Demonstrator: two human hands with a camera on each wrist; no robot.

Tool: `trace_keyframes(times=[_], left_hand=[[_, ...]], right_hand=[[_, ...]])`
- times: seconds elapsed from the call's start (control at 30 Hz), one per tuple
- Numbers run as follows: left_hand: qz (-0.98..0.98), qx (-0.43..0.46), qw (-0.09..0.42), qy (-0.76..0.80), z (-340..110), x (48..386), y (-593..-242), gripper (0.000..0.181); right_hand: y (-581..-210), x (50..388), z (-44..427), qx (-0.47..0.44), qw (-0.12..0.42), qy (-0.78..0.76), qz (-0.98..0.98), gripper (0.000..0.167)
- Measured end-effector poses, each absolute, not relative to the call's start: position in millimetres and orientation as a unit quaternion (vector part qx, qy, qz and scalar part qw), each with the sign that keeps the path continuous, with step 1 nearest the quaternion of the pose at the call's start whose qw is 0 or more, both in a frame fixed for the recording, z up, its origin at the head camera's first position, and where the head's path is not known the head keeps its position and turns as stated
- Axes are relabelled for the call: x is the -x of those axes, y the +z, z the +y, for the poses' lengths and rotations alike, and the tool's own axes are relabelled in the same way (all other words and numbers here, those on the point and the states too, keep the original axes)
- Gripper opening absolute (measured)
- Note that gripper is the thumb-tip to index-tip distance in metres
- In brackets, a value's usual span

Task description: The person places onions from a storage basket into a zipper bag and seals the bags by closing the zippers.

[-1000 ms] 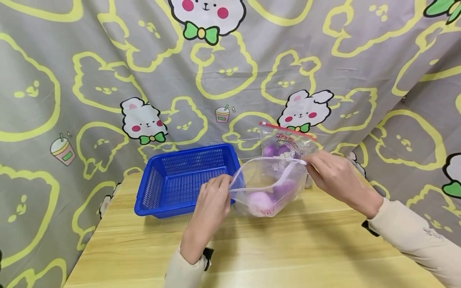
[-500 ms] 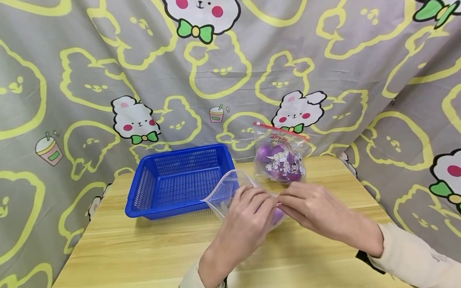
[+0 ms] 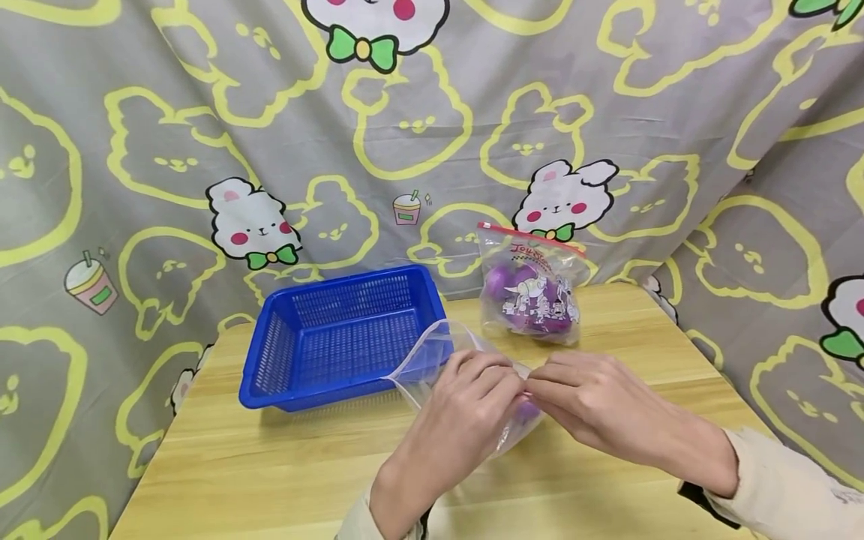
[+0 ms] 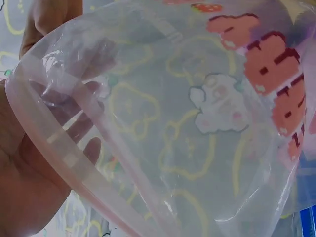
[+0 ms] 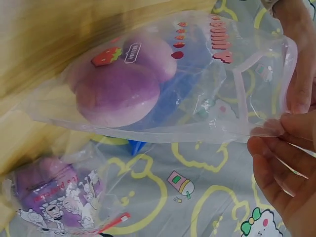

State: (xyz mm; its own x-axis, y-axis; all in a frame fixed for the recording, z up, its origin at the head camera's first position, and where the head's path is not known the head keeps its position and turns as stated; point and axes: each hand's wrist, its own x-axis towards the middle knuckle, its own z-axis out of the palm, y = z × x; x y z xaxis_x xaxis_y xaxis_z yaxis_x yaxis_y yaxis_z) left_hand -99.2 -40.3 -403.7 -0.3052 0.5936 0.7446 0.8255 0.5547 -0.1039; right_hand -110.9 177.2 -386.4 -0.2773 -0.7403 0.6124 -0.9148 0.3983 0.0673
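Note:
My right hand (image 3: 607,397) pinches the corner of a clear zip bag (image 5: 217,98) at its slider end, its fingertips and thumb on the plastic in the right wrist view. Beside it, my left hand (image 3: 466,409) grips the bag's mouth close to the same corner. Through the plastic, the left wrist view shows some of its fingers (image 4: 89,113). The far end of the mouth gapes open. Inside lie round purple-and-white vegetables (image 5: 118,94), their exact kind unclear. Red strawberry and letter prints (image 4: 271,61) mark the bag.
A blue plastic basket (image 3: 337,394) stands at left on the wooden table (image 3: 216,465). Behind my hands, a second zip bag (image 3: 529,292) with a red top holds purple round things. A grey patterned curtain (image 3: 304,142) hangs behind the table.
My left hand has moved right from the mouth's left end to the right corner. My right hand has come down and left with the bag. In the last half second, little has moved.

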Motion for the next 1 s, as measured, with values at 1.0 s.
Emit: trace_keyframes(times=[1.0], left_hand=[[-0.832,0.417,0.315,-0.188,-57.0,106.2,-400.4,0.005]], right_hand=[[-385.5,107.0,187.0,-0.522,0.400,0.174,-0.733,0.031]])
